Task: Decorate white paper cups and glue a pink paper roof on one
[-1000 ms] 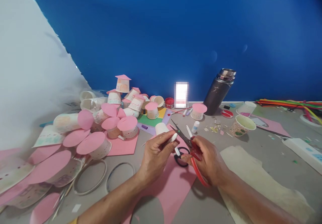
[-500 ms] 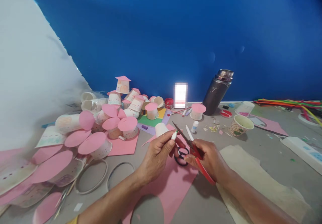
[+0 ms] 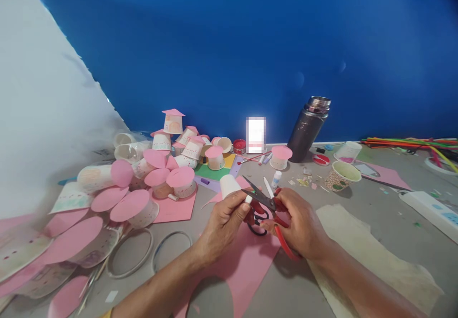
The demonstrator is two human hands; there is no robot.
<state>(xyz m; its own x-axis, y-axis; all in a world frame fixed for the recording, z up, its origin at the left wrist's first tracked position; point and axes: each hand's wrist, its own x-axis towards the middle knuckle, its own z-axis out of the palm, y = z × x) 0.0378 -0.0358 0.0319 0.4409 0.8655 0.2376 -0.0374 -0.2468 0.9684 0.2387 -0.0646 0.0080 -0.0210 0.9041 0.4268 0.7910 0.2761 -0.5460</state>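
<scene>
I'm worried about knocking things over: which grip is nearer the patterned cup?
Right. The right grip, on the scissors, is left of the patterned cup and nearer the camera; the left grip is farther left.

Open red-hdl scissors (image 3: 266,200) @ wht marker (image 3: 248,199)

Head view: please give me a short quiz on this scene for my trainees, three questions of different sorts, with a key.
1. Multiple choice: what does the left hand hold?
A) a paper cup
B) a white marker
C) a paintbrush
2. True or false: the dark metal flask has a lid on.
3. Fill in the gap: the red-handled scissors are held in the person's ____.

Key:
1. B
2. False; its bare metal neck shows
3. right hand
</scene>
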